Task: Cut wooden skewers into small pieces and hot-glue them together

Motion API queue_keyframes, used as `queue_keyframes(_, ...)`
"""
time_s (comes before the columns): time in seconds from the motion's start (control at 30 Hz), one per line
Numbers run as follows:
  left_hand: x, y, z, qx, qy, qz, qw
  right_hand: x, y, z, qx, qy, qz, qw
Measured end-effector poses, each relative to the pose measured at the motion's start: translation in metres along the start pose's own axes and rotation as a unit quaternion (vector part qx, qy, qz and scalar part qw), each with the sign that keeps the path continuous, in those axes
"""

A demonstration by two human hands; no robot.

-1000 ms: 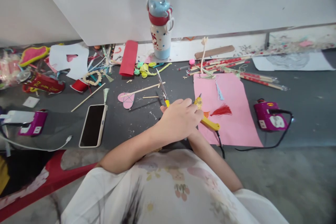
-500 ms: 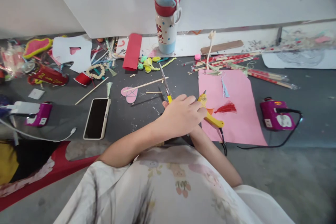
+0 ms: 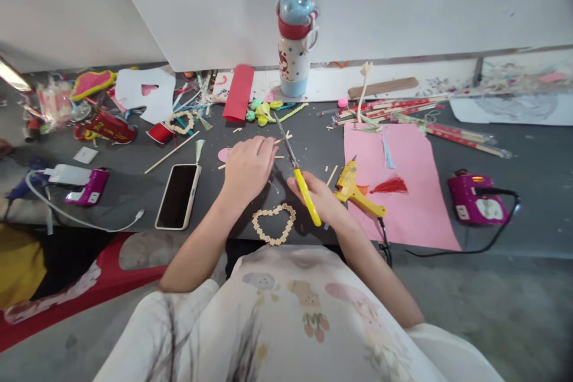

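My left hand (image 3: 251, 168) is over the middle of the table, fingers together around a thin wooden stick (image 3: 283, 139) whose end sticks out past the fingertips. Beneath that hand a pink paper heart (image 3: 224, 155) shows only in part. My right hand (image 3: 319, 194) grips yellow-handled scissors (image 3: 307, 196), blades pointing away from me beside the stick's end. Close to the table's front edge, between my forearms, lies a heart-shaped outline of small wooden pieces (image 3: 274, 239). Just right of my right hand, a yellow glue gun (image 3: 353, 188) rests partly on pink paper (image 3: 407, 221).
A water bottle (image 3: 295, 48) stands at the back beside a red paper strip (image 3: 239, 92). On the left are a phone (image 3: 178, 197), a red spool (image 3: 160, 132) and a purple power block (image 3: 92, 186). Another purple block (image 3: 478, 197) with a black cord sits right. Wrapped sticks (image 3: 465, 131) lie behind.
My hands, crossed before, are now apart: the left moved left onto the stick, the right came out with the scissors. The wooden heart outline and the whole glue gun have come into view.
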State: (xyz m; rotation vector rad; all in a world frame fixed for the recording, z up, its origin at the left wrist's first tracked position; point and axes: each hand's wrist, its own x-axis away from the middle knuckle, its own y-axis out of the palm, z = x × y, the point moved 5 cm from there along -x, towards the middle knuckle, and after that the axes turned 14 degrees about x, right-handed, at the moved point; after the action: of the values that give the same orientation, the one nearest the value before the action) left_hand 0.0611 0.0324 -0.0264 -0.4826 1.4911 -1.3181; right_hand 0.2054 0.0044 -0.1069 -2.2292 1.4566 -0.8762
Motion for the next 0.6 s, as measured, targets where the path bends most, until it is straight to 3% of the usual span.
queue_keyframes(0.17,0.005,0.000,-0.004,0.005,-0.004,-0.007,1.000,0.004,-0.005,-0.004,0.058,-0.008,0.029,0.998)
queue_keyframes(0.33,0.007,-0.002,-0.006,0.091,-0.026,-0.046,0.994,0.010,-0.012,-0.011,0.101,-0.013,0.032,0.994)
queue_keyframes(0.6,-0.001,-0.013,-0.012,0.304,-0.061,-0.130,0.942,0.015,-0.013,-0.016,0.101,-0.011,0.009,0.995)
